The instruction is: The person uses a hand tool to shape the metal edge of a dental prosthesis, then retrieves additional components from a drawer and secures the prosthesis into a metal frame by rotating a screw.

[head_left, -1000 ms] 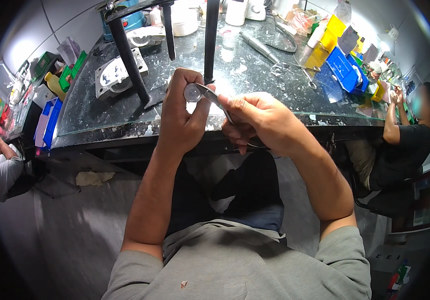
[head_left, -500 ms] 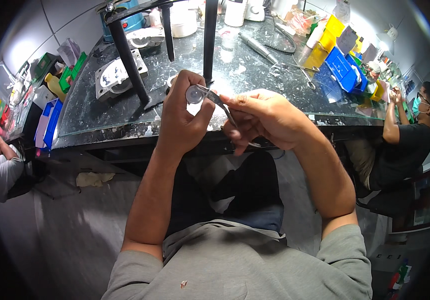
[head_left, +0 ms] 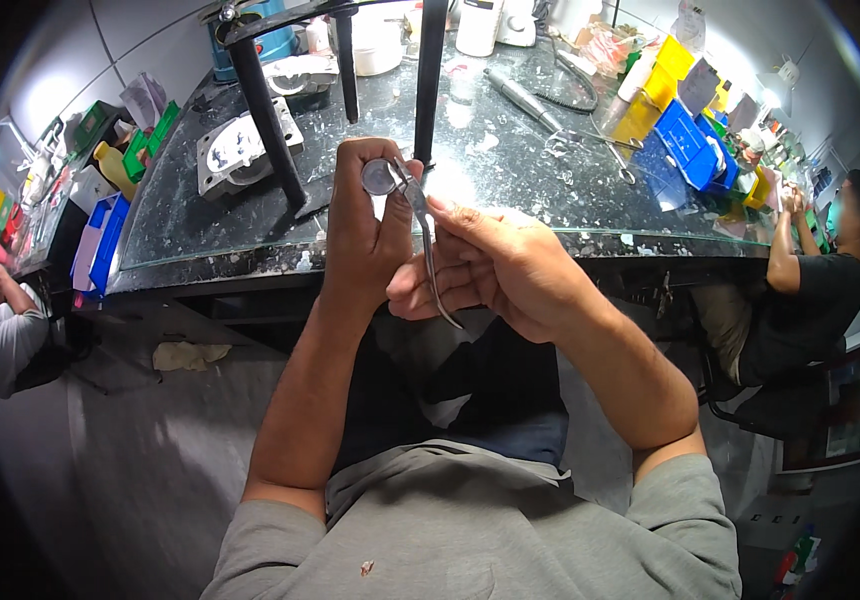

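My left hand [head_left: 365, 225] grips a small round, greyish piece with a clear-looking face [head_left: 379, 178], pinched between thumb and curled fingers above the bench's front edge. In my right hand [head_left: 510, 265] are metal pliers [head_left: 416, 197]. Their jaws meet the right edge of the round piece, beside my left thumb. One curved handle reaches down past my right fingers, which are loosely bent around it. The jaws' exact bite is too small to make out.
A black stand with legs [head_left: 268, 125] rises from the speckled dark bench [head_left: 350, 120]. Behind it lies a metal mould [head_left: 240, 155]. A handpiece [head_left: 522, 100], scissors [head_left: 618, 160] and a blue bin [head_left: 685, 145] lie to the right. A co-worker [head_left: 820, 290] sits at far right.
My right hand has turned and moved left and slightly down; the pliers' handle now points more steeply downward. The round piece stays in my left hand, shifted slightly left.
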`<action>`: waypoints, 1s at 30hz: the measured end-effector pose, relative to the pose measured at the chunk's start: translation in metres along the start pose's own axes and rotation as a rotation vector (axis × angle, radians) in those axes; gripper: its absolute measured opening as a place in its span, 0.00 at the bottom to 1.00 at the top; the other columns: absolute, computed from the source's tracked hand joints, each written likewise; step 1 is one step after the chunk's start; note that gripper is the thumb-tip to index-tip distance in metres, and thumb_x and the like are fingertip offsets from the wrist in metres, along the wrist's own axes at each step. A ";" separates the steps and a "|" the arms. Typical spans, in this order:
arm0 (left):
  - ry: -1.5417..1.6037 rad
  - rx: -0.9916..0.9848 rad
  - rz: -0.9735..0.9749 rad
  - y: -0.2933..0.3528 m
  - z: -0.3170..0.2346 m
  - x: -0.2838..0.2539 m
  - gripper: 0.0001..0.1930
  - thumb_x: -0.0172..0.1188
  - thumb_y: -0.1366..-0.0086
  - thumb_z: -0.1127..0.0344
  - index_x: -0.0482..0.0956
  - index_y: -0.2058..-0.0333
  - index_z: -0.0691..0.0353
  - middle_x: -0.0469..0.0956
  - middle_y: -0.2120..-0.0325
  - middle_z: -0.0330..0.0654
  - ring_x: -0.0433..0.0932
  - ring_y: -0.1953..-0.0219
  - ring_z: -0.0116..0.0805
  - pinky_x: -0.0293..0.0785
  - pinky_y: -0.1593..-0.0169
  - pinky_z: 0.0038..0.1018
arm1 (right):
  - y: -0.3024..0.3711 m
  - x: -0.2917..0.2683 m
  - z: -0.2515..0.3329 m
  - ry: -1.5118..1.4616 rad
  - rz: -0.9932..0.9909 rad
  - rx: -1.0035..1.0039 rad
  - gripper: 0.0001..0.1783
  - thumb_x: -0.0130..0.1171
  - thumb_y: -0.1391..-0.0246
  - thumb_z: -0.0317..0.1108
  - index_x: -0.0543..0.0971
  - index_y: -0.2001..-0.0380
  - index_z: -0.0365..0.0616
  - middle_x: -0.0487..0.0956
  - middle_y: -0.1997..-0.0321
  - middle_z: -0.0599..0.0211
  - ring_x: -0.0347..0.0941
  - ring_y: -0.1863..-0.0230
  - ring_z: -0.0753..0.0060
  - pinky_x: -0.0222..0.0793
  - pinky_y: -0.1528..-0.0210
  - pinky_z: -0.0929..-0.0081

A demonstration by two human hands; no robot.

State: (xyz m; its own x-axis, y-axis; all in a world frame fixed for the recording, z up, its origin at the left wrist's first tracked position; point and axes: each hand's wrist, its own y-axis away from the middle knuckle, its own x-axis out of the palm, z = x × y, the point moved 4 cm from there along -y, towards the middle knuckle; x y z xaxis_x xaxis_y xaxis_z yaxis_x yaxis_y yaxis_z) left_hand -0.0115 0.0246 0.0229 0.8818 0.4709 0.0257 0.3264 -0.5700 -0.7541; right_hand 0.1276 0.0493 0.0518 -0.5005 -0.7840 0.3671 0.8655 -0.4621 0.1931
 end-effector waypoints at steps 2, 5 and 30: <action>0.004 0.022 0.008 0.000 -0.001 0.000 0.09 0.50 0.28 0.66 0.64 0.55 0.65 0.67 0.61 0.43 0.73 0.59 0.30 0.75 0.50 0.30 | 0.001 0.001 0.004 0.017 0.015 0.005 0.26 0.46 0.33 0.52 0.71 0.61 0.34 0.82 0.65 0.48 0.82 0.64 0.60 0.80 0.56 0.66; 0.027 0.027 0.036 0.000 -0.003 0.001 0.11 0.50 0.28 0.63 0.63 0.55 0.63 0.65 0.60 0.40 0.69 0.58 0.26 0.71 0.47 0.28 | 0.003 0.001 0.007 0.028 0.040 0.013 0.27 0.45 0.33 0.53 0.71 0.61 0.34 0.82 0.64 0.47 0.82 0.63 0.60 0.80 0.56 0.65; -0.082 0.027 0.023 0.001 0.000 0.000 0.10 0.53 0.33 0.73 0.65 0.56 0.64 0.70 0.63 0.45 0.78 0.59 0.35 0.72 0.54 0.30 | 0.002 -0.013 0.022 0.114 -0.009 0.075 0.24 0.54 0.36 0.49 0.75 0.68 0.33 0.82 0.67 0.47 0.83 0.66 0.57 0.82 0.58 0.63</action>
State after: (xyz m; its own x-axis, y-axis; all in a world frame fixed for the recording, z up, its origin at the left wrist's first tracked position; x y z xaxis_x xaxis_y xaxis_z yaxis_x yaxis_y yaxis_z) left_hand -0.0113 0.0244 0.0220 0.8577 0.5121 -0.0451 0.2961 -0.5637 -0.7711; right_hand 0.1365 0.0674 0.0675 -0.5036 -0.8239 0.2600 0.8577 -0.4406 0.2649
